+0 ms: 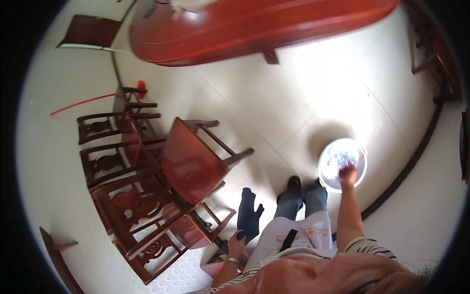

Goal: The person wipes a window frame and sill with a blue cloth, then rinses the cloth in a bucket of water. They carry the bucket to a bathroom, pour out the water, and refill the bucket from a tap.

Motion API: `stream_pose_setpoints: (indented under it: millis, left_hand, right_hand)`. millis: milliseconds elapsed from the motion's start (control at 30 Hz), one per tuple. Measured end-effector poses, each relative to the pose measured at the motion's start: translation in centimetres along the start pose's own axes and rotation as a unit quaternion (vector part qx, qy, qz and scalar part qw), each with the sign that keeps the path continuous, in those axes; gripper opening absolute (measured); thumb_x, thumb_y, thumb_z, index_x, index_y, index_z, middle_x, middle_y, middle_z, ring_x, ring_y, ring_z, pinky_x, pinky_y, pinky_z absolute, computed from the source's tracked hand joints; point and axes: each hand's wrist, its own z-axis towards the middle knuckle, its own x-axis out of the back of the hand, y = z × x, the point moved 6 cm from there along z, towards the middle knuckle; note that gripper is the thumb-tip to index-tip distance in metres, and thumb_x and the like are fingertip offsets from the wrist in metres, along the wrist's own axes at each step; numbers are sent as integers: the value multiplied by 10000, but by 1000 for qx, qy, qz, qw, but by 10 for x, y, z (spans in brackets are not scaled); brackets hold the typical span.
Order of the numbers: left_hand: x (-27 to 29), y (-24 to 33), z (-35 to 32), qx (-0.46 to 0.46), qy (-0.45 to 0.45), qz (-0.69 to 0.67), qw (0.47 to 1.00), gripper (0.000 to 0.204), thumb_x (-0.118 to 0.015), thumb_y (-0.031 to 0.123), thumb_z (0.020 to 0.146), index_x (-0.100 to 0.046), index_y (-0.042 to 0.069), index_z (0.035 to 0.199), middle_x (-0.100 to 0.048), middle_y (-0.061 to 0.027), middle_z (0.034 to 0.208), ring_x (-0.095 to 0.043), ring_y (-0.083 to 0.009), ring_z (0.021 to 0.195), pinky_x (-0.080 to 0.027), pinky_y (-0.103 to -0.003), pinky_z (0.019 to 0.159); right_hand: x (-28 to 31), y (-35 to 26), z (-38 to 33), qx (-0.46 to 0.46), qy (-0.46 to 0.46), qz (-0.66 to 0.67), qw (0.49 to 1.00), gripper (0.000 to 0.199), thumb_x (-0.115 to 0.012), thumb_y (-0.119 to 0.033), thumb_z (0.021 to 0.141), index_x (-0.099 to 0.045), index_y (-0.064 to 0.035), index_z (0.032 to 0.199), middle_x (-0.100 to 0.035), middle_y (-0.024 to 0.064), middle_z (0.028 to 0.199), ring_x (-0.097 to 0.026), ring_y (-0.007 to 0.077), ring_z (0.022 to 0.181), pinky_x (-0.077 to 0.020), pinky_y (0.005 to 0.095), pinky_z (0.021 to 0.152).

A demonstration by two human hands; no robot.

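A dark, mitten-shaped cloth (248, 211) hangs from my left hand (236, 243), whose fingers are closed on its end. A pale band circles that wrist. To the right, a round white bucket (323, 171) is beside my legs, with whitish, blue-grey speckled contents. My right arm reaches straight down, and my right hand (348, 175) is closed over the bucket's opening, apparently gripping its handle. The handle itself is hard to make out. A small reddish patch shows by the fingers. I wear a white printed apron (306, 232) over jeans.
Several dark red wooden chairs (191, 161) crowd together at the left, near my left hand. A large glossy red table (264, 29) spans the far side. A red stick (83, 104) lies beyond the chairs. More wooden furniture (443, 59) stands at the far right, near a dark skirting band (411, 166).
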Motion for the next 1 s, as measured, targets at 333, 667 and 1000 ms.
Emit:
stream_pose_setpoints:
  millis: [333, 667, 1000]
  left_hand:
    - [109, 39, -50, -25, 87, -33, 995, 341, -691, 182, 768, -652, 86, 1093, -679, -170, 940, -658, -322, 908, -515, -399, 785]
    - [103, -3, -41, 84, 3, -17, 996, 340, -648, 334, 744, -683, 166, 1037, -680, -153, 963, -650, -333, 925, -521, -425, 791]
    - [223, 20, 48, 39, 100, -99, 989, 318, -659, 341, 744, -691, 172, 1011, -686, -137, 940, -648, -340, 899, -520, -435, 799]
  right_hand:
    - [-59, 6, -41, -14, 177, -446, 877, 323, -635, -416, 804, -492, -166, 657, -387, 2, 526, -366, 166, 417, -326, 341, 407]
    - [-260, 74, -168, -75, 47, -701, 707, 284, -676, -320, 806, -578, -54, 782, -422, 54, 545, -425, 191, 412, -383, 367, 349]
    - [-444, 263, -181, -62, -183, -847, 495, 323, -739, -274, 758, -623, -19, 919, -533, 91, 633, -461, 231, 416, -360, 371, 381]
